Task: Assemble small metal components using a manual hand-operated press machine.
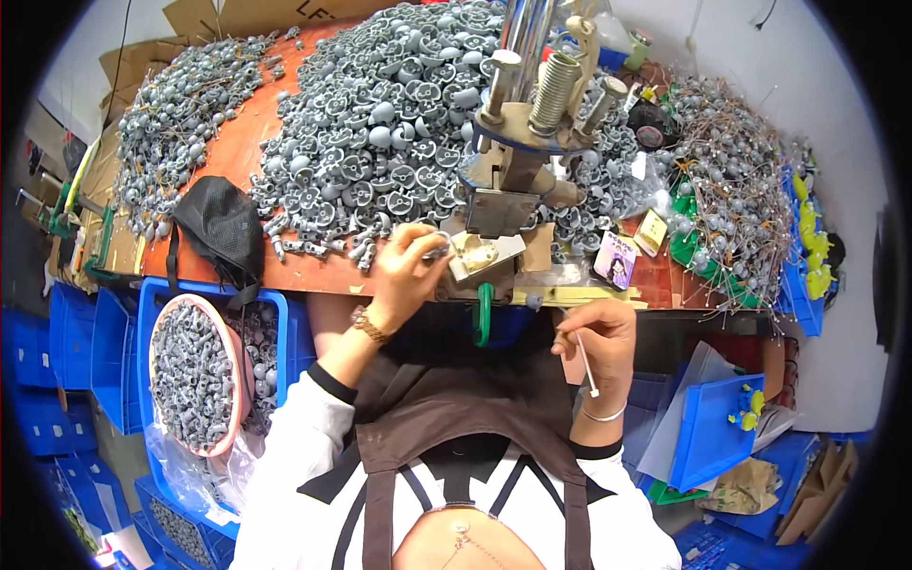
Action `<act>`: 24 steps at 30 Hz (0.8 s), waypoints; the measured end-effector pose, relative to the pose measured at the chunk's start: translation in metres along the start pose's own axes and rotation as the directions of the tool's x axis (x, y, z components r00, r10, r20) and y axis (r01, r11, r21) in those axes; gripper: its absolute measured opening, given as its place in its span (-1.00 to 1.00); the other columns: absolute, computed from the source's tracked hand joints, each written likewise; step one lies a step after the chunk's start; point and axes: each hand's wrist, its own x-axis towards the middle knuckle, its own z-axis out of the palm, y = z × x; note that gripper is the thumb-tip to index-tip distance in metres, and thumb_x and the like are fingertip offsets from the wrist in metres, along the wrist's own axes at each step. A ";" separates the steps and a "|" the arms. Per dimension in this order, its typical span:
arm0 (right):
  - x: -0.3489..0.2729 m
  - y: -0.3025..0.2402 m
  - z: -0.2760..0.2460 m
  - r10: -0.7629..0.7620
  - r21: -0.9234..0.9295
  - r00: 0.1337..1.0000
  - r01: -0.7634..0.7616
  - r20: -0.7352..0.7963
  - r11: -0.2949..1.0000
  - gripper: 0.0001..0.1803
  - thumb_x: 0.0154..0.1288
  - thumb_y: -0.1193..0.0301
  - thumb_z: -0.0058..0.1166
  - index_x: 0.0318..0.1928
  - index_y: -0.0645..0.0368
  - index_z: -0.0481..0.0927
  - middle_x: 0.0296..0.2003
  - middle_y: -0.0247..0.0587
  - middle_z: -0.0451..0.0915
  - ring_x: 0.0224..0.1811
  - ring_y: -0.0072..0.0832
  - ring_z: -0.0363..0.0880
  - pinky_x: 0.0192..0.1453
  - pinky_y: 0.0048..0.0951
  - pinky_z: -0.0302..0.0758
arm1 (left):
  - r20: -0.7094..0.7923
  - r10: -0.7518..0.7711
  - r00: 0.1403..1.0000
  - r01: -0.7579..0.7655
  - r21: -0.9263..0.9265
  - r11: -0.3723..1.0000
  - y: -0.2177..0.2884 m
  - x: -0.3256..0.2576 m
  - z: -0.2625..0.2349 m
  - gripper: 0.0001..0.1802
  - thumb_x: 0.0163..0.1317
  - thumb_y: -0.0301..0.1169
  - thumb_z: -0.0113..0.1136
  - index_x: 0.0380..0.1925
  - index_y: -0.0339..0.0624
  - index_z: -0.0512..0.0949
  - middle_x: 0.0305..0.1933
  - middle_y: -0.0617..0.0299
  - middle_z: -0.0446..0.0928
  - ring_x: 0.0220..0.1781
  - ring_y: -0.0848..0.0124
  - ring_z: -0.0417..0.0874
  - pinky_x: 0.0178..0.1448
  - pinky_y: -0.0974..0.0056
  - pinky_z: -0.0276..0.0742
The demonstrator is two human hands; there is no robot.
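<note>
My left hand (407,274), with a bracelet at the wrist, pinches a small grey plastic part (437,248) just left of a pale fixture (475,255). That fixture sits below the metal head of a bench press (500,211). Over at the table's front edge, my right hand (602,344) is closed on a thin white stick (586,366) with a small knob at its lower end. Its fingertips partly hide the upper end of the stick. A large heap of grey half-round shells (380,123) lies beyond my left hand, and small grey pieces (364,249) are strewn close to it.
A black mesh bag (220,228) hangs at the table's left edge. Below it, a pink basin (237,366) of grey parts stands in a blue crate (296,332). Wired grey balls (731,180) pile up at right. A green handle (484,313) juts below the press.
</note>
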 end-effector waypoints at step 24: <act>0.021 0.028 0.012 -0.197 -0.294 0.974 0.223 0.115 0.929 -0.92 0.15 0.56 0.20 -0.41 0.35 0.65 -0.45 -0.17 0.55 -0.42 -0.48 0.54 -0.34 -0.52 0.44 | 0.044 -0.170 0.984 0.151 0.286 0.946 0.022 -0.002 -0.012 -0.57 0.01 -0.40 0.36 -0.05 -0.16 0.57 -0.02 0.03 0.49 0.06 0.09 0.44 0.19 0.08 0.31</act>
